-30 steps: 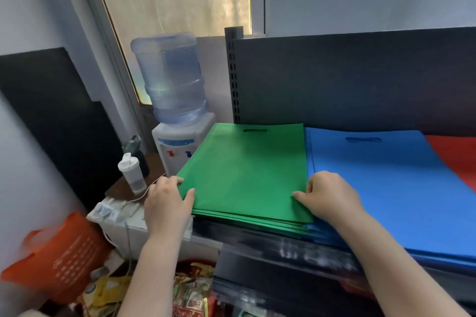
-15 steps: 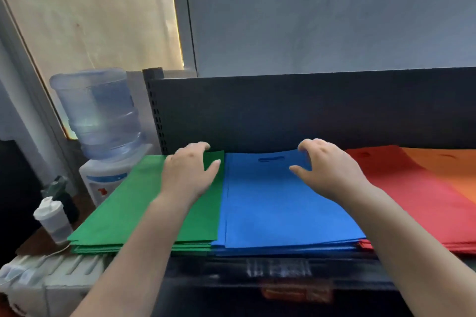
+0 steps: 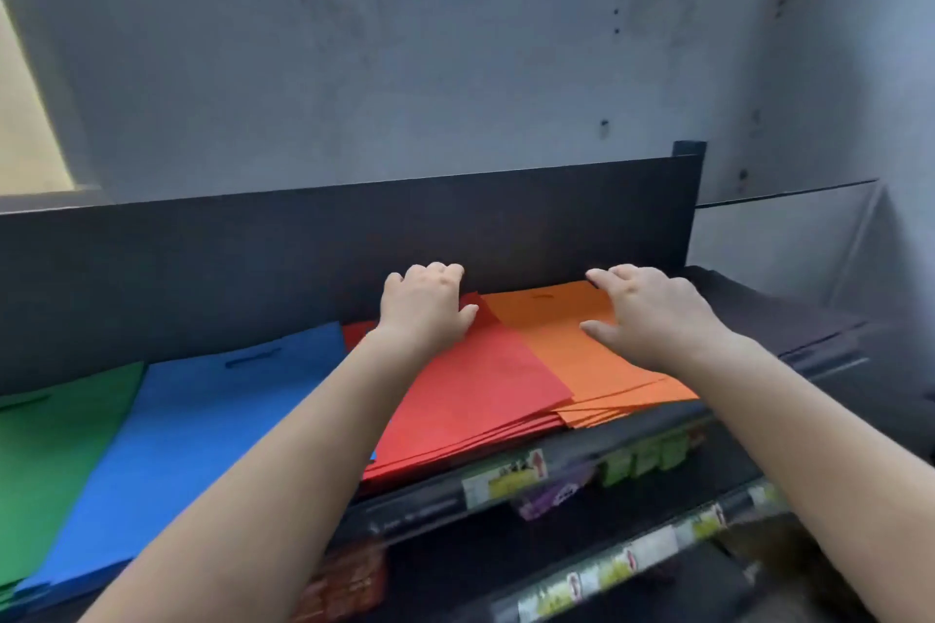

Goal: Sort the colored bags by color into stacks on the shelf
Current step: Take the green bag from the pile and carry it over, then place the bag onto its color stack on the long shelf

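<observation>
Four flat stacks of bags lie side by side on the dark shelf [image 3: 430,503]: green [image 3: 45,460] at the far left, then blue [image 3: 202,420], red [image 3: 475,395] and orange [image 3: 592,349]. My left hand [image 3: 425,309] rests with curled fingers at the far top edge of the red stack, against the shelf's back panel. My right hand [image 3: 652,314] hovers over the far end of the orange stack, fingers spread and slightly bent, fingertips near its back corner. Neither hand holds a bag. My left forearm hides part of the red and blue stacks.
A black back panel [image 3: 303,248] stands behind the stacks. A dark stack [image 3: 769,319] lies to the right of the orange one. Price labels [image 3: 506,476] line the shelf's front rail, with a lower shelf [image 3: 632,567] of packaged goods below. A grey wall and window rise behind.
Both hands and my view have shifted right: a second ago they were on the green stack, half a second ago on green and blue, now at the red and orange stacks.
</observation>
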Demonstrator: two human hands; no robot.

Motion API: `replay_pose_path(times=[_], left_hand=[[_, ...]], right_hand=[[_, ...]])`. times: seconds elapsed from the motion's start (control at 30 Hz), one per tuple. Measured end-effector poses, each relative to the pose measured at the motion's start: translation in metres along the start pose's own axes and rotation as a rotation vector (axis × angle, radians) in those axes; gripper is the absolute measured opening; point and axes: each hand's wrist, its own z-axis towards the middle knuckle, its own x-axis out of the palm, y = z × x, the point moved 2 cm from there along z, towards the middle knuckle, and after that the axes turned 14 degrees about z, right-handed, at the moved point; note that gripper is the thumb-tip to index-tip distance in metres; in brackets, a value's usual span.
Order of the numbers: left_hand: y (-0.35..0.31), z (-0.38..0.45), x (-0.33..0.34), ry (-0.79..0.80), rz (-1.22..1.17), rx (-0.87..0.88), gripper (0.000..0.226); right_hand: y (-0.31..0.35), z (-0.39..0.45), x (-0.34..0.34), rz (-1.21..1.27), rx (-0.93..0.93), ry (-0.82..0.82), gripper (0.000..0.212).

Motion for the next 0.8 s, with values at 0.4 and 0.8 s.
replay_pose_path(times=[0.4,0.8], left_hand=[[-0.242,0.069,-0.035,-0.096,-0.096,0.359,0.05],[-0.484,0.162,-0.06,-0.154,-0.245,0.69,0.054]], right_hand=[[-0.204,-0.065,-0.042,-0.134,0.38,0.022,0.059],[-0.407,-0.089,-0.08,-0.265,0.7,0.0,0.064]])
